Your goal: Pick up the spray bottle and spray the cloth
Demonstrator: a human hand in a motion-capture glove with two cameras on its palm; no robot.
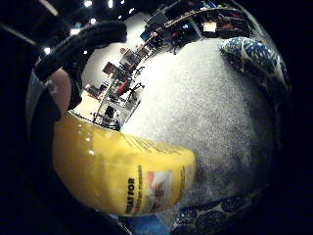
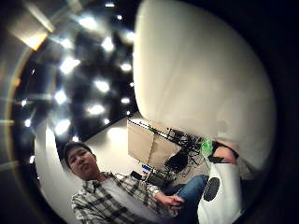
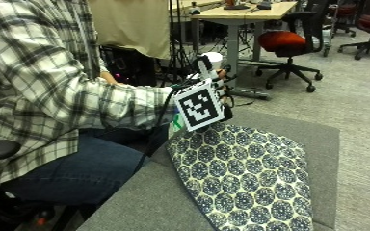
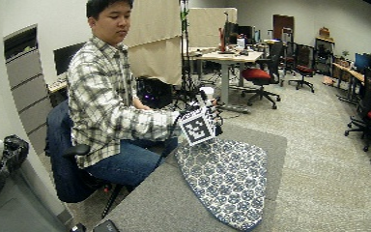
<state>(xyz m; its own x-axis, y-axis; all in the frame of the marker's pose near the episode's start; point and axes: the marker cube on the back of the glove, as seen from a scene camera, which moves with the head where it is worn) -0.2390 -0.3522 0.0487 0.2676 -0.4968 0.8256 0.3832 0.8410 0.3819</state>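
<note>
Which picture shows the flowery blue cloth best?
The outside view: the patterned cloth lies spread on the grey table, nearly whole. The wide outside view shows all of it, smaller. The little finger side palm view catches only edges. The thumb side view shows none.

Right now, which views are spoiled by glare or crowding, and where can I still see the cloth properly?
Thumb side palm view: ceiling-light glare, the white bottle top crowding the lens. Little finger side palm view: yellow spray bottle fills much, patterned cloth only at the edge. Outside view: evenly lit, cloth plain on the table.

Grey carpet floor (image 3: 364,82), red office chair (image 3: 286,41), desk (image 3: 243,14) behind.
</note>
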